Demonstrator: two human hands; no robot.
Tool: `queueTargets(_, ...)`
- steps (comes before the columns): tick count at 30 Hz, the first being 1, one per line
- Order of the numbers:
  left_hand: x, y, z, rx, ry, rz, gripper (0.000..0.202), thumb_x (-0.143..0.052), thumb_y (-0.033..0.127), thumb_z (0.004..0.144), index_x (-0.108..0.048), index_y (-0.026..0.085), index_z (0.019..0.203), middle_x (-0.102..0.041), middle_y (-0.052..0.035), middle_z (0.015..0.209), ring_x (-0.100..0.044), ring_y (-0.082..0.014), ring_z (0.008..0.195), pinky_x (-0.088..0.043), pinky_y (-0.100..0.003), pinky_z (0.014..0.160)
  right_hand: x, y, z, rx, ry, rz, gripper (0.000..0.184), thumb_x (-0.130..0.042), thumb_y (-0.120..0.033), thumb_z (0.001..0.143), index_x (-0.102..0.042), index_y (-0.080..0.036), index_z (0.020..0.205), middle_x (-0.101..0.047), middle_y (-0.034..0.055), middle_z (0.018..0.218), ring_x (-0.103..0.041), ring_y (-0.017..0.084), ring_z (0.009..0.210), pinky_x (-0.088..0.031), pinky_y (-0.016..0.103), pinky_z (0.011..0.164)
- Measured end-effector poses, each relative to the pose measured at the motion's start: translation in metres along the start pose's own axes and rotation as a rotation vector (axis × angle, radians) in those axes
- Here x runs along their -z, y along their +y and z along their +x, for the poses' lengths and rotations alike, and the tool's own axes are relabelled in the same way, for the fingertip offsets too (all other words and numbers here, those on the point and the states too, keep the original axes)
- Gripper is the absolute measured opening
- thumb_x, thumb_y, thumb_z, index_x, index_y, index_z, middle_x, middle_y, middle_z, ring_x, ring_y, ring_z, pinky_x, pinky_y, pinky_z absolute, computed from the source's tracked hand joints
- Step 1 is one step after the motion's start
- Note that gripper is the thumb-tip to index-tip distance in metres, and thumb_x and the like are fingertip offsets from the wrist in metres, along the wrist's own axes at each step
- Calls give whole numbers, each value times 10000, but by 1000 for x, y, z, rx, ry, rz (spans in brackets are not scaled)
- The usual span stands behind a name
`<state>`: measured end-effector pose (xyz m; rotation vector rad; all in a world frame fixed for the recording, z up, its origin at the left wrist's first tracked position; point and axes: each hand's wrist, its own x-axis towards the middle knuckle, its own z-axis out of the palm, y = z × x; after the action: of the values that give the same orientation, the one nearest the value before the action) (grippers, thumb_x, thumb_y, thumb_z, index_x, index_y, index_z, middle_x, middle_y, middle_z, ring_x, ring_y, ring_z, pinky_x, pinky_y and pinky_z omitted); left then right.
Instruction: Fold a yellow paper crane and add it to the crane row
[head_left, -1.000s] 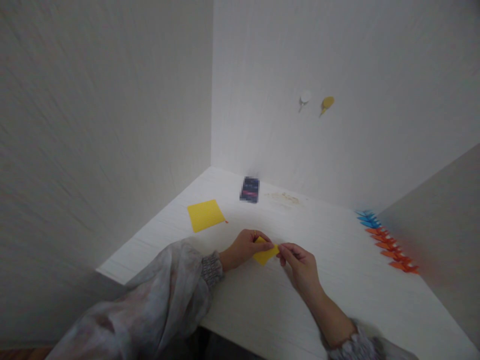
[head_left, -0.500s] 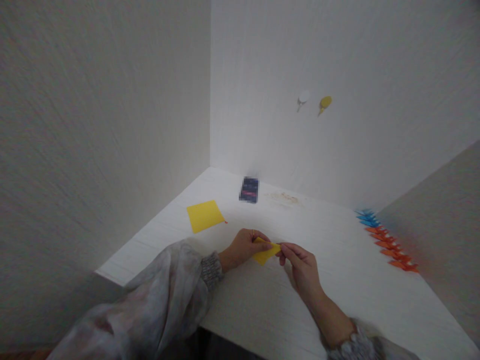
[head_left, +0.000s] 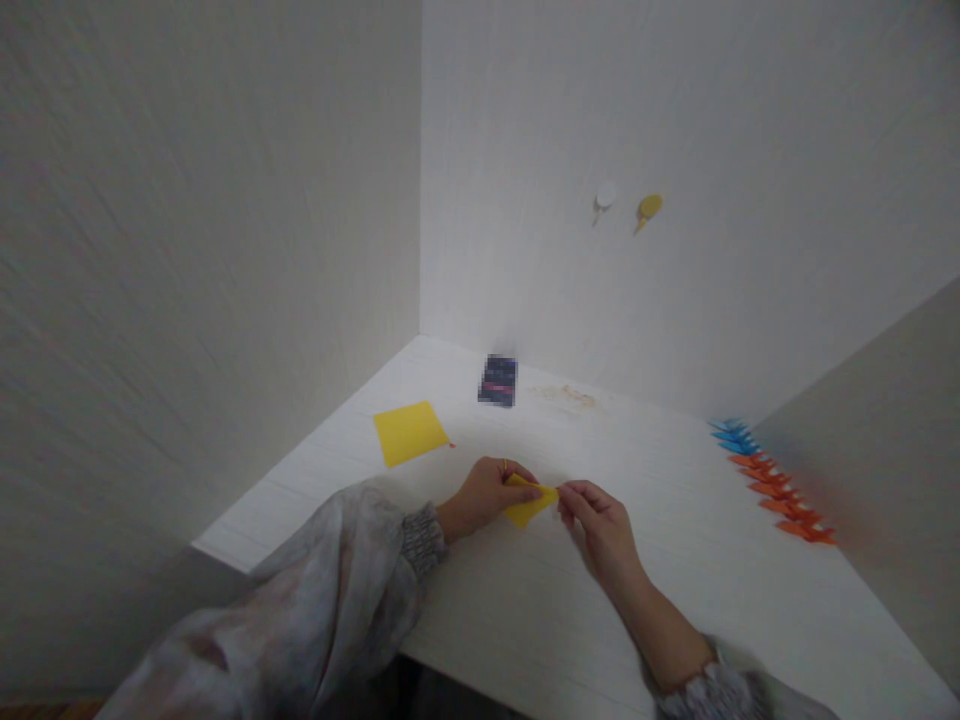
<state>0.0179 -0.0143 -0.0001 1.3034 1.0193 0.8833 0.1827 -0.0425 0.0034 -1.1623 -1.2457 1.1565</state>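
A small folded piece of yellow paper (head_left: 523, 512) is held between my two hands, just above the white table. My left hand (head_left: 491, 490) is closed on its left part, thumb across the top and a ring on one finger. At its right-hand tip, my right hand (head_left: 598, 515) pinches the narrow point between thumb and fingers. The fold details under my left fingers are hidden. A flat square of yellow paper (head_left: 410, 433) lies to the left, beyond my left wrist.
A dark blurred packet (head_left: 498, 381) lies near the back wall, with a brownish stain (head_left: 574, 397) beside it. Along the right edge runs a row of folded orange paper pieces (head_left: 780, 495) and blue paper pieces (head_left: 735, 436). A yellow hook (head_left: 649, 207) and white hook (head_left: 605, 196) hang on the wall.
My right hand has shifted slightly left, with its fingers still at the yellow paper's tip. My left hand has barely moved.
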Motion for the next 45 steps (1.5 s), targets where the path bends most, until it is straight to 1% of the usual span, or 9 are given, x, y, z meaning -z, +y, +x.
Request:
queueTargets(3, -1, 2, -1, 11, 3, 33, 339, -670, 377, 537, -640, 111, 746, -587, -17, 621, -481, -84, 530, -362, -198, 502, -1, -1, -2, -14, 9, -47, 206, -594, -357, 674, -573, -166, 599, -489, -19, 491, -399, 97, 455, -312, 217, 444)
queueTargets(10, -3, 3, -2, -5, 21, 35, 346, -661, 385, 545, -641, 105, 746, -585, -21, 619, -474, -83, 527, -361, -196, 499, -5, 1, -6, 22, 87, -35, 197, -563, -352, 706, -592, -170, 636, -512, -5, 538, -403, 102, 468, -318, 221, 459)
queueTargets(17, 1, 1, 2, 15, 55, 33, 366, -655, 402, 547, -636, 98, 750, -582, -30, 619, -471, -87, 514, -350, -201, 476, 8, 0, 3, 77, 292, 38, 212, -587, -343, 693, -555, -162, 589, -470, -39, 473, -374, 83, 438, -292, 223, 450)
queueTargets(19, 2, 1, 2, 12, 51, 20, 370, -656, 407, 545, -635, 98, 747, -582, -28, 617, -474, -88, 511, -354, -204, 478, 9, -1, 5, 63, 276, 57, 225, -589, -350, 691, -547, -163, 574, -467, -40, 467, -373, 81, 434, -288, 222, 446)
queueTargets(26, 0, -3, 3, 3, 47, -23, 371, -669, 402, 532, -632, 106, 754, -593, -24, 639, -498, -94, 541, -372, -206, 510, -5, 9, 2, -41, 12, 41, 198, -590, -370, 677, -571, -175, 651, -500, -29, 526, -405, 98, 467, -285, 222, 453)
queueTargets(29, -1, -4, 3, 15, 36, -21, 375, -675, 398, 523, -632, 108, 756, -599, -27, 652, -505, -98, 553, -376, -209, 520, -6, 12, 0, -40, 20, 25, 185, -597, -355, 672, -570, -175, 637, -470, -36, 500, -376, 95, 455, -254, 219, 435)
queueTargets(34, -2, -1, 2, 39, 21, -53, 368, -680, 386, 518, -631, 109, 756, -593, -18, 640, -498, -93, 545, -366, -209, 514, -5, 5, -1, 20, 32, 38, 165, -573, -307, 702, -596, -178, 601, -479, -11, 540, -415, 116, 531, -315, 234, 502)
queueTargets(40, -2, 4, 0, 56, 40, -60, 346, -686, 366, 515, -631, 103, 733, -575, -7, 604, -479, -82, 518, -359, -205, 502, -3, 4, 1, 44, 69, 98, 177, -516, -327, 748, -615, -187, 707, -492, -6, 568, -431, 121, 560, -343, 241, 550)
queueTargets(45, -3, 2, 0, 24, 7, -24, 352, -674, 384, 525, -634, 97, 724, -574, -10, 610, -474, -83, 525, -352, -202, 498, -8, 14, 2, -35, -16, -40, 194, -590, -359, 677, -590, -168, 715, -457, -32, 519, -375, 94, 474, -271, 215, 443)
